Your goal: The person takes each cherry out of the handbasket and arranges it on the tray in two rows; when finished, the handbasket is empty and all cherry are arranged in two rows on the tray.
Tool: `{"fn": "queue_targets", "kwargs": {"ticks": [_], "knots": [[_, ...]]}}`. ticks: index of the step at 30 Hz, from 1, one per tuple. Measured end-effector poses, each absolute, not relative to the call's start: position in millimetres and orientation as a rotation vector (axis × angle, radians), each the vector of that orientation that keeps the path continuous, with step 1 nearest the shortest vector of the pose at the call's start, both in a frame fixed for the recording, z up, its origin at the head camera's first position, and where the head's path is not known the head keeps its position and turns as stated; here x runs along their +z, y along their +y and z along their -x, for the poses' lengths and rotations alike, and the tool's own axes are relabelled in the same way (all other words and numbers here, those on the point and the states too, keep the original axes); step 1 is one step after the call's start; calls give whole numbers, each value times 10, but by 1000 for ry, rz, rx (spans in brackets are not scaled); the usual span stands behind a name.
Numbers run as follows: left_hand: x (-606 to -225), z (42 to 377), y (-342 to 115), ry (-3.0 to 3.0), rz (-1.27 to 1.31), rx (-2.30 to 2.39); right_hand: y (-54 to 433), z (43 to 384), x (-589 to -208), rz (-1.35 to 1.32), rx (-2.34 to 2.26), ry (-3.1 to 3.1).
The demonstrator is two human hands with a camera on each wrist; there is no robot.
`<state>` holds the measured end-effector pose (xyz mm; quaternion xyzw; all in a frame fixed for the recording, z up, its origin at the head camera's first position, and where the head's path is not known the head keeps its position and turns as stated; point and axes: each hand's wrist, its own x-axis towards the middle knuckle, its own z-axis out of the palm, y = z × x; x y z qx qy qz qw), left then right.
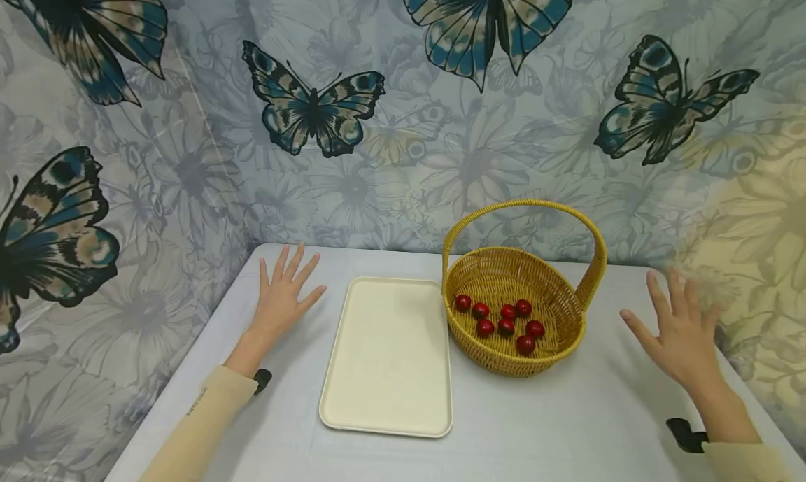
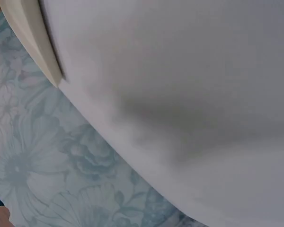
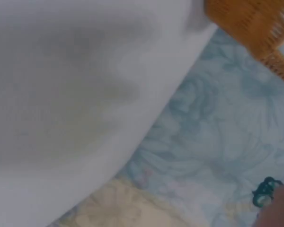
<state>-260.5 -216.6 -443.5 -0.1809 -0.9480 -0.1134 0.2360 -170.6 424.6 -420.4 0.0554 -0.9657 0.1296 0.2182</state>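
Observation:
On the left of the table, my left hand (image 1: pixel 280 301) is held out with its fingers straight and spread, holding nothing. My right hand (image 1: pixel 682 331) is spread the same way at the right side, also holding nothing. Between the hands lies a cream rectangular tray (image 1: pixel 387 356) with a bare surface, nearer to the left hand. Right beside it stands a yellow woven basket (image 1: pixel 497 364) with a tall arched handle. Several dark red cherries (image 1: pixel 525 345) lie loose on the basket's floor. In the right wrist view the basket's side (image 3: pixel 236 23) shows at the top right corner.
A white table (image 1: pixel 541 426) carries everything. Patterned curtains (image 1: pixel 409 188) with flowers and large butterflies stand close behind it and on both sides. Dark wrist straps (image 1: pixel 686 436) show at the cuffs of the cream sleeves (image 1: pixel 201 426).

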Motion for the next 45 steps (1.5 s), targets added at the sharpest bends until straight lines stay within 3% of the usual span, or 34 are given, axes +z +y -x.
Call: {"fn": "queue_targets", "kwargs": {"ticks": [8, 19, 45], "knots": [[-4451, 2579, -1900, -2603, 577, -337, 4003, 1680, -4189, -379, 600, -2683], [-4417, 2486, -1471, -2604, 728, -426, 3766, 1682, -4221, -451, 968, -2718], [-4343, 2326, -500, -2379, 1154, -618, 3637, 1766, -4262, -508, 995, -2713]]}}
